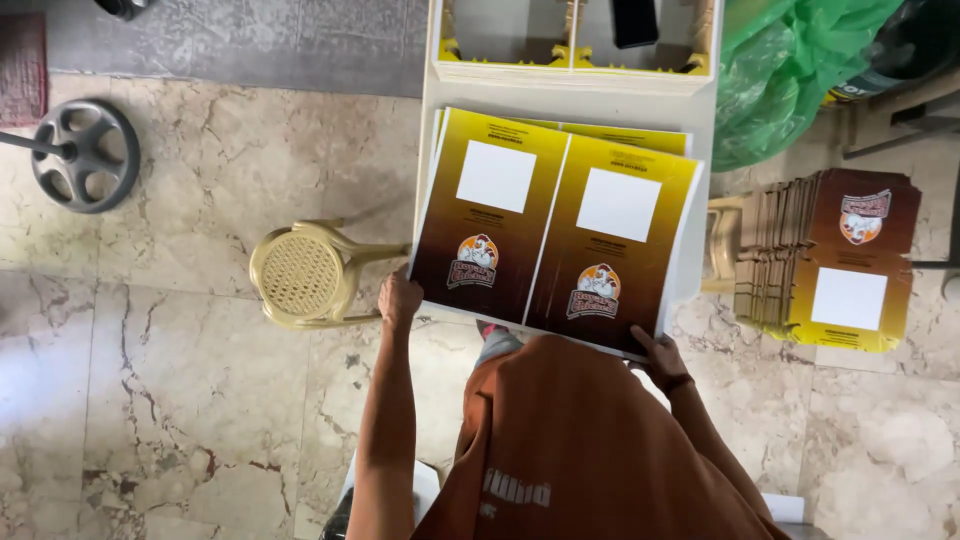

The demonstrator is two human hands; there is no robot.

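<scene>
yellow-brown printed sheets [555,235] between both hands

Tan plastic stool [305,273] on marble floor [150,380], grey wheel [85,155] at left, green plastic bag [790,70], stack of folded brown boxes [830,260] at right

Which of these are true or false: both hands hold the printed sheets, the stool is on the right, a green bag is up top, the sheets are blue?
1. Both hands grip the printed sheets: true, left hand and right hand at the near corners.
2. The stool is on the right: false, on the left.
3. A green bag lies at top: true.
4. The sheets are blue: false, yellow fading to brown.
</scene>
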